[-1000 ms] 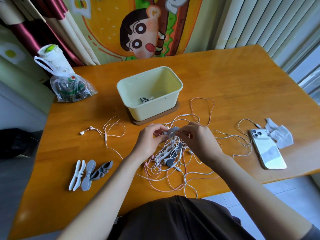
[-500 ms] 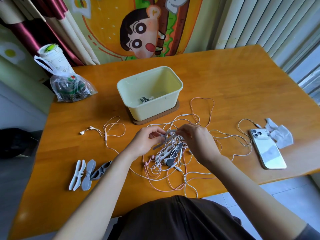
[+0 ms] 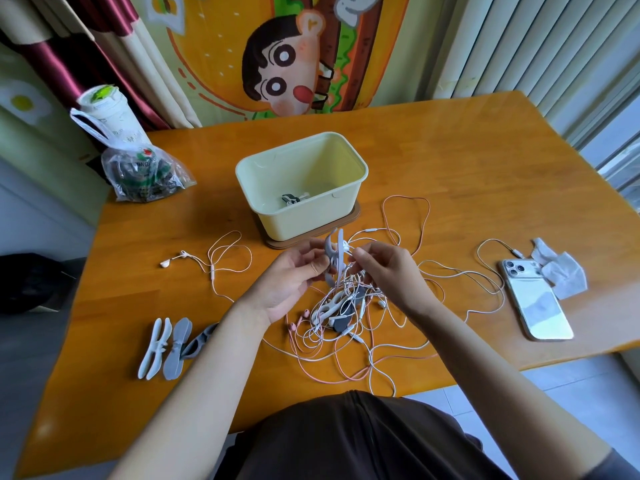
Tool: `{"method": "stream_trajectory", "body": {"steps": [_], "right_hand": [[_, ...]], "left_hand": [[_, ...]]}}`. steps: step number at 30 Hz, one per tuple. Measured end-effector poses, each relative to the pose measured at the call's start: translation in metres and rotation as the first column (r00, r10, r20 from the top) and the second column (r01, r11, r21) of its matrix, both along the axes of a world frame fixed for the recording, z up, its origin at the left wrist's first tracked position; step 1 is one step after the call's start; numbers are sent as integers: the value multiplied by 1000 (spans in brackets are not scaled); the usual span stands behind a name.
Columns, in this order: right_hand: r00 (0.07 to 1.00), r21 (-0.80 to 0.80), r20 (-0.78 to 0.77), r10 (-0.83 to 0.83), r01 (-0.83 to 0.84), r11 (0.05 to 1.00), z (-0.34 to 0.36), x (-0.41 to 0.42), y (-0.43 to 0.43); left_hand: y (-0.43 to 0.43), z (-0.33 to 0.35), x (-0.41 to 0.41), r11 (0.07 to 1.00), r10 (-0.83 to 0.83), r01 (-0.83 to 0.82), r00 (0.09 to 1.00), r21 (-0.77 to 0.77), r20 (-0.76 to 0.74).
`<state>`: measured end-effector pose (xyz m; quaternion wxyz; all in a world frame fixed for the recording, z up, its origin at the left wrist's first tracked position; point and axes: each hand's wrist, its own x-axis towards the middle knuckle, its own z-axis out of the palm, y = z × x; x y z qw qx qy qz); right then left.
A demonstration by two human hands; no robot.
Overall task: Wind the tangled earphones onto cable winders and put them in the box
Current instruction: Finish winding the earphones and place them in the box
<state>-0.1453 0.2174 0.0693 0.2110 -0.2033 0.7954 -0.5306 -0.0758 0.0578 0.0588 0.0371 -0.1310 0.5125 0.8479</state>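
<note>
Your left hand (image 3: 291, 282) pinches a pale grey cable winder (image 3: 332, 256) upright between thumb and fingertips, while your right hand (image 3: 388, 271) pinches a white cord right against its upper end. The winder is flat and narrow-waisted, with two rounded lobes at the top (they stand slightly apart). You hold it just above the tangle of white and pink earphones (image 3: 346, 317) on the table (image 3: 485, 168), with the cream box (image 3: 304, 220) just behind.

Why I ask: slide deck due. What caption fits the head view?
Left hand holds a grey cable winder upright; right hand pinches earphone cable at it above the tangle.
</note>
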Motion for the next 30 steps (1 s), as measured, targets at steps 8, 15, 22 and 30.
{"method": "stream_trajectory", "body": {"steps": [8, 15, 22, 30], "right_hand": [[995, -109, 96, -38, 49, 993, 1, 8, -7], [995, -54, 70, -70, 74, 996, -3, 13, -7], [999, 65, -52, -12, 15, 998, 5, 16, -11], [970, 179, -211, 120, -82, 980, 5, 11, 0]], "left_hand": [[11, 4, -5, 914, 217, -209, 976, 347, 17], [10, 4, -12, 832, 372, -374, 924, 410, 86], [15, -8, -16, 877, 481, -480, 876, -19, 27], [6, -20, -5, 497, 231, -275, 956, -823, -180]]}}
